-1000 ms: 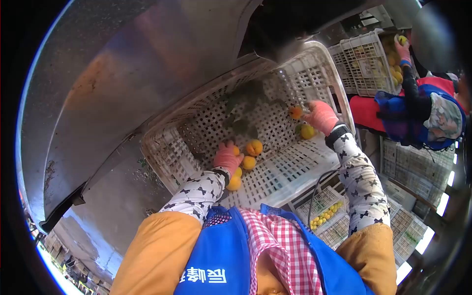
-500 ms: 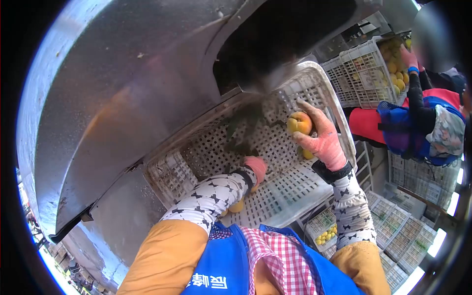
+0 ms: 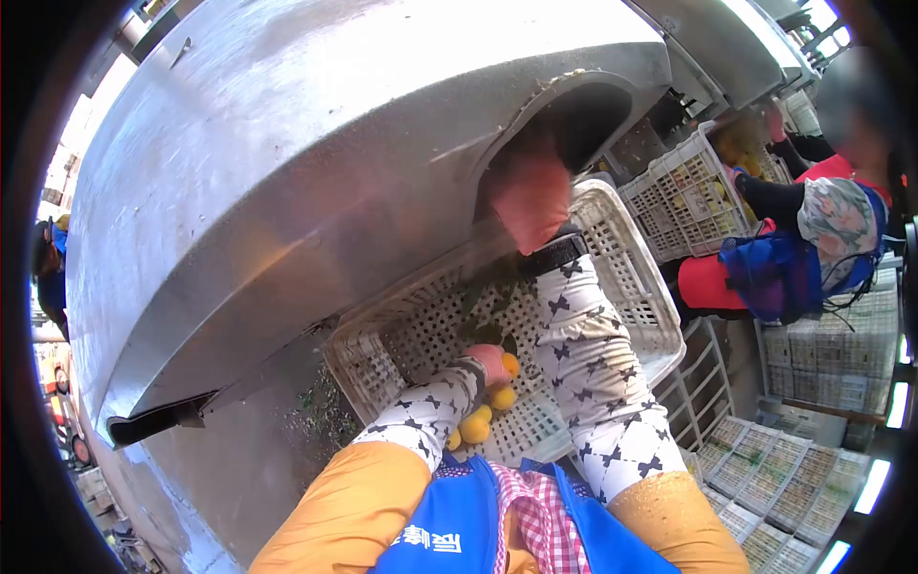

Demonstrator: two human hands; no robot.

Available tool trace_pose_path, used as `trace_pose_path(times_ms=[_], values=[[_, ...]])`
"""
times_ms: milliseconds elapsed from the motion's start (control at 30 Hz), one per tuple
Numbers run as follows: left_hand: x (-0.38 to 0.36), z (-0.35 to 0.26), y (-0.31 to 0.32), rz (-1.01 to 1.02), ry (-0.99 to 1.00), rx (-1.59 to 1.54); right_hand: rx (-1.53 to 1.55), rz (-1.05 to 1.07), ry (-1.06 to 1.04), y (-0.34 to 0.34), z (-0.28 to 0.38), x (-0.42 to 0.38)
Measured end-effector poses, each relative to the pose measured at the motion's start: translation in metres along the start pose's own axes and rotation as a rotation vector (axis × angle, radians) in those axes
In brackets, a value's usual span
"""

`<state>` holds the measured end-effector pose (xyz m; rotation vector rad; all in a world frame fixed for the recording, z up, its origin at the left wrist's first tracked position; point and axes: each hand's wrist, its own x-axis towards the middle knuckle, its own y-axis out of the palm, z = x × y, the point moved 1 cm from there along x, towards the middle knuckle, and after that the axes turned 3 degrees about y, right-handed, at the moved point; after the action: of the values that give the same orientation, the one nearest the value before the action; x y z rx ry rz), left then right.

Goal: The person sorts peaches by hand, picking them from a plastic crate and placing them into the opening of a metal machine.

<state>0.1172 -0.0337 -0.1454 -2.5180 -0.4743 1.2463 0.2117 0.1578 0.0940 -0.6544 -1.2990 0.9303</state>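
Landmark: the white perforated plastic crate (image 3: 631,287) stood tilted against the big grey sheet-metal machine housing (image 3: 316,163), its open side facing the wearer.
Left hand: the left hand (image 3: 490,362), in a pink glove, lay low inside the crate, on the cluster of small yellow-orange round fruits (image 3: 488,407); its fingers curled over the topmost fruit, though whether they truly pinched it could not be told.
Right hand: the right hand (image 3: 529,196), also pink-gloved, reached above the crate's upper rim to the dark arched opening (image 3: 588,120) in the housing (motion blur smeared it); whether it was spread or closed could not be told.
Fruit: the fruits lay on the crate's floor near its lower edge, touching one another, beside the left wrist.
Leaves: a few dark green leaves (image 3: 483,304) lay on the crate's floor, just above the fruits.
Co-worker: to the right of the crate, well apart, another person in a red and blue top (image 3: 794,249) bent over a second white crate (image 3: 684,196) holding yellow fruit.
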Motion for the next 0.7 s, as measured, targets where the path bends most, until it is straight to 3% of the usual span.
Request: trace_pose_path(times_ms=[33, 67, 100, 167, 233, 300, 333, 467, 533, 600, 667, 700], values=[[0.008, 0.019, 0.009, -0.079, 0.008, -0.241, 0.445, 0.125, 0.058, -0.036, -0.002, 0.016], [-0.012, 0.008, -0.007, -0.032, -0.005, -0.575, 0.894, 0.241, 0.128, -0.06, -0.008, 0.019], [-0.043, -0.012, -0.037, 0.004, -0.024, -0.905, 0.899, 0.259, 0.144, -0.074, -0.016, 0.004], [-0.078, -0.029, -0.073, 0.03, 0.312, -1.297, 1.089, 0.427, 0.236, -0.111, -0.035, -0.037], [-0.12, -0.046, -0.117, 0.068, 0.375, -1.343, 1.051, 0.787, 0.15, -0.13, -0.054, -0.065], [-0.15, -0.062, -0.147, 0.115, 0.434, -1.381, 1.011, 0.877, -0.003, -0.141, -0.052, -0.08], [-0.161, -0.069, -0.157, 0.135, 0.487, -1.33, 1.111, 0.952, 0.018, -0.138, -0.052, -0.086], [-0.173, -0.088, -0.173, 0.136, 0.57, -1.366, 1.076, 0.888, 0.052, -0.144, -0.032, -0.087], [-0.173, -0.1, -0.175, 0.139, 0.644, -1.483, 0.824, 0.519, 0.024, -0.153, -0.027, -0.081], [-0.174, -0.108, -0.179, 0.158, 0.708, -1.611, 0.861, 0.492, 0.005, -0.159, -0.024, -0.076], [-0.176, -0.112, -0.19, -0.16, 0.746, -1.473, 1.003, 0.519, 0.06, -0.162, -0.023, -0.069], [-0.176, -0.118, -0.193, -0.155, 0.752, -1.463, 1.0, 0.507, 0.059, -0.16, -0.023, -0.064]])
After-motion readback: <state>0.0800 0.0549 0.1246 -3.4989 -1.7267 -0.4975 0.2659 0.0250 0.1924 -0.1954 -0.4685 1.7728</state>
